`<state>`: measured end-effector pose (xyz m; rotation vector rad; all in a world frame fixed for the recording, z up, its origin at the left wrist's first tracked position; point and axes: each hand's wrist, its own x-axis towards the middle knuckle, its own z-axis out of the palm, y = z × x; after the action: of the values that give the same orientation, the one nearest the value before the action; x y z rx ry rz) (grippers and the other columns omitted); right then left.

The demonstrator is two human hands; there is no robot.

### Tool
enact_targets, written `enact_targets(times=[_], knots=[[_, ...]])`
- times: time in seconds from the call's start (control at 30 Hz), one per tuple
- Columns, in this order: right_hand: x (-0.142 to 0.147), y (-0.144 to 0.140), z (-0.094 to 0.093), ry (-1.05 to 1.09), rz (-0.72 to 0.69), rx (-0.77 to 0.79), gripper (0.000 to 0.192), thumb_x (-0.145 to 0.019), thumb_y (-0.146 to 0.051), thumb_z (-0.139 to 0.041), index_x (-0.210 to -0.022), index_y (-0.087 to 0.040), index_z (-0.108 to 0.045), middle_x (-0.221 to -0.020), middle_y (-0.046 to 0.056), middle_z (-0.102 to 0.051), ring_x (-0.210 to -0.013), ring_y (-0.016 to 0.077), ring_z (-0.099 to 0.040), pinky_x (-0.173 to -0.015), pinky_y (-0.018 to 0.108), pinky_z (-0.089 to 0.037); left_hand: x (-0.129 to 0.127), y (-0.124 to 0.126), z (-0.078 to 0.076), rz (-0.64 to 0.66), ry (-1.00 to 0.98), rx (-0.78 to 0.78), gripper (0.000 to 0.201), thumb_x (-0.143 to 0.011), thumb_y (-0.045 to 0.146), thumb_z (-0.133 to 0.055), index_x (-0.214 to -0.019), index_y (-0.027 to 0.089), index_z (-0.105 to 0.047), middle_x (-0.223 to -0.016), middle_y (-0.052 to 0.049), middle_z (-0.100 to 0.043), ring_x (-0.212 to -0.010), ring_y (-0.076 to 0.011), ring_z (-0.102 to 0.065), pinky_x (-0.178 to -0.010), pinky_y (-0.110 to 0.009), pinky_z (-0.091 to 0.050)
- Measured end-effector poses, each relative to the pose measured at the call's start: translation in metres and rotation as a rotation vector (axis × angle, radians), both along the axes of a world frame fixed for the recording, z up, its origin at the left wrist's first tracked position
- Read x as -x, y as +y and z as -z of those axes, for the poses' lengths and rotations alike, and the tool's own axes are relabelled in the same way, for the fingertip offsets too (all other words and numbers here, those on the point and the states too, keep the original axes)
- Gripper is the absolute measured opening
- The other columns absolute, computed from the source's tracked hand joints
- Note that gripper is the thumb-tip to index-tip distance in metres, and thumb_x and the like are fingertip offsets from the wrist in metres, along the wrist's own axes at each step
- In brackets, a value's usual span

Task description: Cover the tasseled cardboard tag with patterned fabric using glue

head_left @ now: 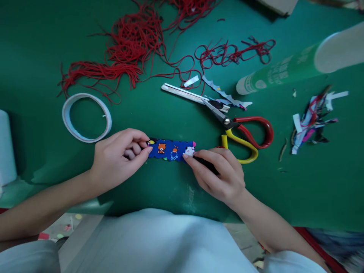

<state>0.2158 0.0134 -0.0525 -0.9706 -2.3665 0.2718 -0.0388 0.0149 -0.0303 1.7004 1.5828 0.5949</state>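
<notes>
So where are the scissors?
In the head view, the scissors lie open on the green table, just beyond the right hand, near the red string.

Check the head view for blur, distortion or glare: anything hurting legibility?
Head view: soft overall; strong wide-angle stretch bends the green tube and corners. Even light, faint shadows under left hand and right hand; patterned blue strip readable, no glare.
</notes>
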Motion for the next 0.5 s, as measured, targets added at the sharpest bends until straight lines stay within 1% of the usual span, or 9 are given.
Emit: enact_targets(times=[0.17,0.37,0.5], knots=[[0.0006,0.0004,-0.0005,0.004,-0.01,-0.005,0.028,-0.079,-0.007,-0.068,-0.106,-0.015,-0.067,-0.093,0.011,-0.068,-0.079,0.0183,-0.057,-0.064,0.032,-0.051,0.0,0.0002,0.0011,-0.01,-0.005,0.008,0.008,-0.087,0.022,-0.063,-0.094,0.023,-0.061,-0.071,0.004,-0.064,-0.049,-0.0041,-0.056,-0.043,-0.017,-0.048],[0.0005,0.0004,-0.0001,-0.003,-0.005,-0.008,0.028,-0.08,-0.008,-0.067,-0.107,-0.017,-0.067,-0.093,0.01,-0.068,-0.079,0.0183,-0.057,-0.065,0.032,-0.051,0.0001,-0.0002,0.001,-0.01,0.0,0.013,0.007,-0.087,0.023,-0.063,-0.094,0.024,-0.06,-0.071,0.004,-0.064,-0.05,-0.0044,-0.055,-0.044,-0.018,-0.047],[0.0003,0.0001,0.0006,0.002,-0.008,-0.008,0.03,-0.077,-0.005,-0.07,-0.106,-0.015,-0.067,-0.094,0.011,-0.068,-0.079,0.0184,-0.056,-0.065,0.032,-0.051,0.0004,-0.0005,0.0004,-0.002,0.009,0.0,0.007,-0.087,0.021,-0.063,-0.094,0.023,-0.06,-0.072,0.004,-0.064,-0.051,-0.004,-0.056,-0.044,-0.017,-0.048]])
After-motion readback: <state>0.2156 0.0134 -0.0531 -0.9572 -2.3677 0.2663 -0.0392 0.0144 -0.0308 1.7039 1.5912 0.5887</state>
